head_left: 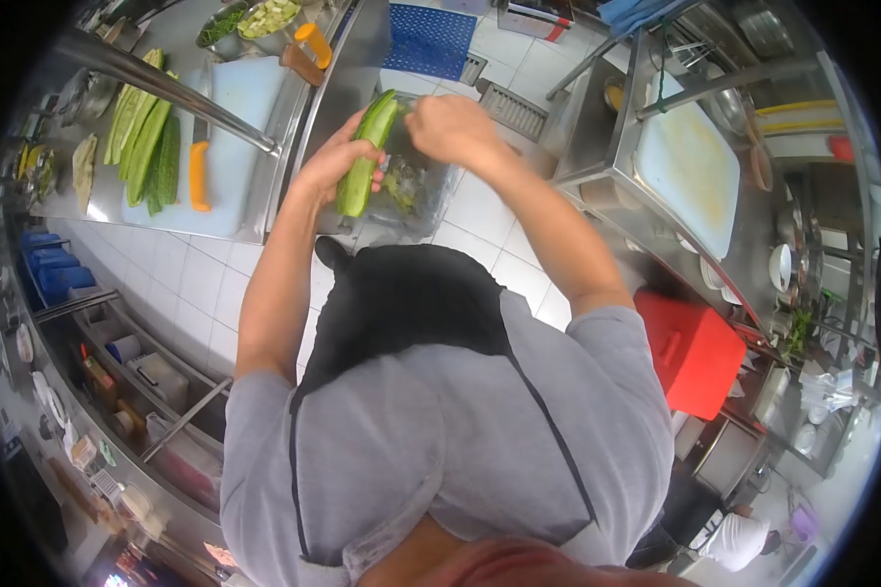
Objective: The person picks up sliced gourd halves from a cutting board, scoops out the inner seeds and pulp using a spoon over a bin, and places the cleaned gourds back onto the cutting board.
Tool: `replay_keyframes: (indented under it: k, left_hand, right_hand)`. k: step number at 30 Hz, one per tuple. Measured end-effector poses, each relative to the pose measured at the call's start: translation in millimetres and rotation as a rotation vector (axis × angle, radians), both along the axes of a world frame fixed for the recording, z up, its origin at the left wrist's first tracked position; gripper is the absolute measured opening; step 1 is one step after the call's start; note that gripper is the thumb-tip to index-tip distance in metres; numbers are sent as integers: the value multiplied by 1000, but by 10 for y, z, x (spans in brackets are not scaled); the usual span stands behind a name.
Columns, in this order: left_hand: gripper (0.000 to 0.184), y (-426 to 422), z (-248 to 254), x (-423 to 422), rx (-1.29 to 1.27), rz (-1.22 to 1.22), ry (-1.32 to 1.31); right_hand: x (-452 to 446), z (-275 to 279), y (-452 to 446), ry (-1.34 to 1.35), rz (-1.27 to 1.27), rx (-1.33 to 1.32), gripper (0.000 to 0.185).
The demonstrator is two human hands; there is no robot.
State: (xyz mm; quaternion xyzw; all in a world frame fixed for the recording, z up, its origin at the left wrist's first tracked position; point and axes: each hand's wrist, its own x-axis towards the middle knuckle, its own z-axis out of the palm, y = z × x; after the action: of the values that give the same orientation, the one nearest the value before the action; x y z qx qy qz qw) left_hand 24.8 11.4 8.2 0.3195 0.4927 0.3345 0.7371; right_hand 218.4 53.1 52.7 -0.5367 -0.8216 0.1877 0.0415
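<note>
My left hand point(339, 161) is wrapped round a long green vegetable point(365, 157), partly peeled with pale green stripes, held upright over a clear bin. My right hand point(447, 127) is closed beside its upper end, a little to the right; what it grips is too small to make out. Below both hands, the clear bin point(439, 207) holds green scraps. On the steel counter at the left, several similar green vegetables point(147, 137) lie side by side near a white cutting board point(240, 108). A knife with an orange handle point(199, 176) rests on the board's edge.
Two metal bowls of cut green pieces point(267, 20) and an orange-capped container point(313, 44) stand at the top left. A steel table with another board point(690, 166) is on the right, above a red box point(690, 352). A person in white point(741, 541) is at the lower right.
</note>
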Motion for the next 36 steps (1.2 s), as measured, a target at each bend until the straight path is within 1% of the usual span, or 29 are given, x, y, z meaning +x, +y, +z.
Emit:
replay_keyframes:
  k: [1, 3, 4, 5, 6, 8, 9, 12, 13, 16, 17, 20, 21, 23, 24, 26, 28, 29, 32, 33, 36]
  left_hand:
    - [82, -19, 37, 64, 25, -10, 23]
    - [84, -12, 63, 121, 79, -41, 67]
    - [84, -1, 27, 82, 49, -65, 57]
    - [85, 5, -38, 9, 16, -86, 45]
    - [85, 6, -46, -25, -15, -109, 34]
    - [85, 33, -35, -64, -24, -52, 24]
    - [85, -19, -52, -65, -43, -23, 16]
    - [85, -42, -11, 54, 86, -33, 119]
    - [85, -36, -15, 81, 124, -42, 142]
    - [86, -39, -45, 111, 237, -69, 216]
    - [86, -43, -32, 77, 219, -97, 249]
    - [86, -24, -4, 73, 208, -72, 330]
    - [86, -49, -12, 74, 220, -67, 343]
    - [85, -22, -22, 111, 259, -64, 364]
    - [84, -21, -44, 120, 263, -72, 340]
    - [83, -38, -97, 88, 271, -89, 298]
    - [83, -86, -88, -3, 183, -147, 281]
    - [84, -72, -69, -58, 145, -174, 275]
    - [81, -78, -138, -192, -16, -67, -62]
    - [75, -92, -123, -218, -27, -73, -182]
    - [69, -114, -124, -229, -45, -54, -316]
  right_hand:
    - [-68, 32, -59, -13, 41, -28, 24]
    - [-77, -226, 48, -1, 37, 37, 30]
    - [-80, -288, 119, 4, 37, 68, 33]
    - [-15, -312, 210, -19, -54, 91, 32]
    - [55, -316, 204, -13, -80, 76, 30]
    - [123, -303, 269, 2, -122, 61, 27]
    - [108, -191, 168, -10, -95, 24, 30]
    - [-66, -102, -71, 5, 25, -46, 28]
    - [-119, -64, -129, 9, 66, -31, 25]
    - [-138, -192, -5, 9, 11, -4, 32]
    - [-89, -335, 123, -42, 6, 40, 29]
    - [-23, -326, 77, 26, -8, 76, 25]
    - [-77, -172, -28, -5, 21, -19, 24]
    - [-172, -109, -161, -37, 96, -27, 23]
    - [-200, -107, -193, -51, 131, -31, 23]
    - [-179, -270, -34, -63, 57, 2, 24]
    - [-54, -377, 194, -90, -28, 9, 25]
    - [24, -444, 271, -60, -98, -7, 26]
    - [131, -428, 286, 34, -240, -18, 28]
    - [161, -475, 286, 128, -269, 2, 31]
    - [269, -533, 281, 412, -310, -204, 32]
